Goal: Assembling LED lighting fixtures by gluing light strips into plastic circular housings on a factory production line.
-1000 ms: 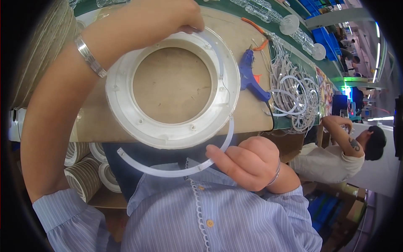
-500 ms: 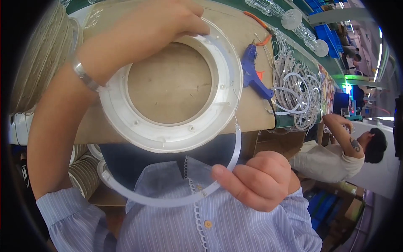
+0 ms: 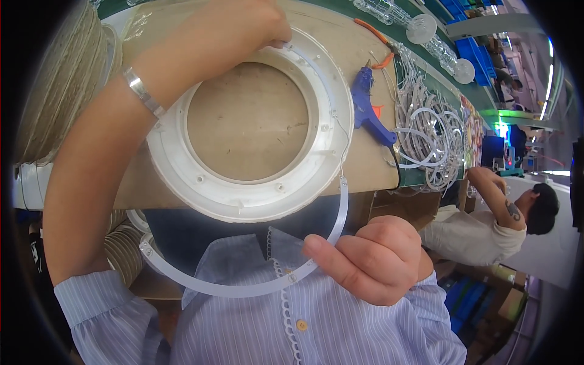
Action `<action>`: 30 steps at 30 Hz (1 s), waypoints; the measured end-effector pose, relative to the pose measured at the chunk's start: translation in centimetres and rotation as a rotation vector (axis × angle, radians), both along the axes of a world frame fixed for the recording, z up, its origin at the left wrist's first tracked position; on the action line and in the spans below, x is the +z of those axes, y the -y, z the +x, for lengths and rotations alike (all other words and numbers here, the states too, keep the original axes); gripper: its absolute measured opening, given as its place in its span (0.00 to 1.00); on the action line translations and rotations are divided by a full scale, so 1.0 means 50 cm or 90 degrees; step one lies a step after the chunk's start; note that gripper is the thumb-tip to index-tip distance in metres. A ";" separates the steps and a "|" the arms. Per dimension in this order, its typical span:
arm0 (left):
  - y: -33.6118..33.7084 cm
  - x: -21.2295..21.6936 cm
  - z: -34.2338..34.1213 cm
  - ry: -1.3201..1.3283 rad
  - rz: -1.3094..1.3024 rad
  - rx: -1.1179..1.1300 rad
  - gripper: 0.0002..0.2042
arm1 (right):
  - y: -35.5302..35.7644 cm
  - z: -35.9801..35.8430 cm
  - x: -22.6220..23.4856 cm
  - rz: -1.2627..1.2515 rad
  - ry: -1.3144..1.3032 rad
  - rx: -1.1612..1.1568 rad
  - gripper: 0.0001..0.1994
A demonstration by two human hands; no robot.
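Note:
A white plastic ring (image 3: 240,207) with small pegs lies at the table's near edge. At its far side is my left hand (image 3: 255,24), fingers closed, the fingertips on a pale light strip (image 3: 328,88) that curves along the ring's right inside. From this strip a thin wire leads to a second curved light strip (image 3: 225,289), which hangs in front of my shirt. My right hand (image 3: 380,261) pinches that hanging strip between thumb and curled fingers. What lies beneath my left fingertips is partly hidden.
Right of the ring lie a blue glue gun (image 3: 368,106), orange-handled pliers (image 3: 380,39) and a heap of wired light strips (image 3: 432,134). Stacked round discs (image 3: 61,91) stand at the left. A co-worker (image 3: 486,225) sits at the right.
My left hand has shifted slightly left along the ring's far side, baring more of the strip. The ring has moved a little to the right. My right hand has hardly moved.

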State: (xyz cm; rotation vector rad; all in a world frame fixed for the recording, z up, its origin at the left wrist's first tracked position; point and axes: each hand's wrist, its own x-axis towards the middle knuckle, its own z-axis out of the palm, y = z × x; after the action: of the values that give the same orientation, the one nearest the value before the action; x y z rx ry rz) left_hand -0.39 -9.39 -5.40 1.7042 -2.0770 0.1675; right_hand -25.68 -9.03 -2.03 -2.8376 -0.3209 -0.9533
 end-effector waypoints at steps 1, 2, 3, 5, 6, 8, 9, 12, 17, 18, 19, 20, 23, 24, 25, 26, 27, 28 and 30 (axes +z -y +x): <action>0.004 0.001 -0.004 0.000 0.000 0.001 0.07 | 0.000 -0.001 0.002 0.000 0.000 0.001 0.14; 0.009 0.001 -0.008 -0.001 0.001 -0.003 0.07 | 0.001 -0.004 0.004 -0.009 -0.016 -0.002 0.16; 0.013 0.001 -0.010 -0.001 0.002 -0.007 0.07 | 0.001 -0.004 0.006 -0.018 -0.033 -0.005 0.18; 0.024 -0.005 -0.009 0.024 0.000 -0.023 0.07 | -0.002 0.001 0.003 -0.004 -0.018 -0.001 0.17; 0.030 -0.005 -0.010 0.047 -0.004 -0.043 0.07 | -0.002 0.001 0.002 0.009 -0.005 -0.001 0.15; 0.037 -0.006 -0.012 0.032 0.014 -0.042 0.07 | 0.001 0.001 0.004 0.006 -0.010 -0.005 0.15; 0.037 -0.005 -0.012 0.021 0.033 -0.037 0.07 | 0.002 0.001 0.004 0.004 -0.012 -0.006 0.16; 0.029 -0.002 -0.016 -0.018 0.025 -0.044 0.07 | 0.002 0.003 0.003 0.008 -0.006 -0.011 0.16; 0.035 0.005 -0.021 -0.006 -0.014 -0.063 0.08 | 0.002 0.003 0.005 0.015 -0.010 -0.012 0.16; 0.034 0.006 -0.022 0.011 -0.009 -0.059 0.08 | 0.001 0.003 0.005 0.020 -0.011 -0.013 0.16; 0.033 0.004 -0.021 0.012 -0.007 -0.058 0.08 | 0.001 0.003 0.004 0.022 -0.010 -0.012 0.16; 0.032 0.001 -0.020 0.006 -0.005 -0.054 0.08 | 0.001 0.004 0.002 0.025 -0.010 -0.016 0.17; 0.031 0.000 -0.022 -0.002 -0.008 -0.049 0.08 | 0.003 0.002 0.003 0.022 -0.007 -0.019 0.17; 0.028 -0.001 -0.023 -0.005 -0.009 -0.044 0.08 | 0.002 0.002 0.003 0.021 -0.005 -0.014 0.17; 0.027 -0.004 -0.022 -0.004 -0.009 -0.044 0.08 | 0.002 0.002 0.003 0.021 -0.005 -0.013 0.17; 0.027 -0.006 -0.019 -0.004 -0.009 -0.045 0.08 | 0.002 0.003 0.003 0.023 -0.007 -0.014 0.17; 0.026 -0.008 -0.018 -0.004 -0.009 -0.045 0.08 | 0.002 0.004 0.003 0.023 -0.009 -0.013 0.17; 0.026 -0.010 -0.019 -0.004 -0.009 -0.044 0.08 | 0.002 0.004 0.003 0.023 -0.008 -0.012 0.17; 0.027 -0.013 -0.023 0.014 -0.001 -0.036 0.08 | 0.002 0.004 0.002 0.025 -0.012 -0.017 0.17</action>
State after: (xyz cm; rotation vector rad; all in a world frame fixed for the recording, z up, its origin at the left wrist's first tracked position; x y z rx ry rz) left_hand -1.56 -10.74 -6.04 1.6464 -2.1379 0.1712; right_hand -25.46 -9.13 -1.93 -2.8202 -0.2597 -0.9277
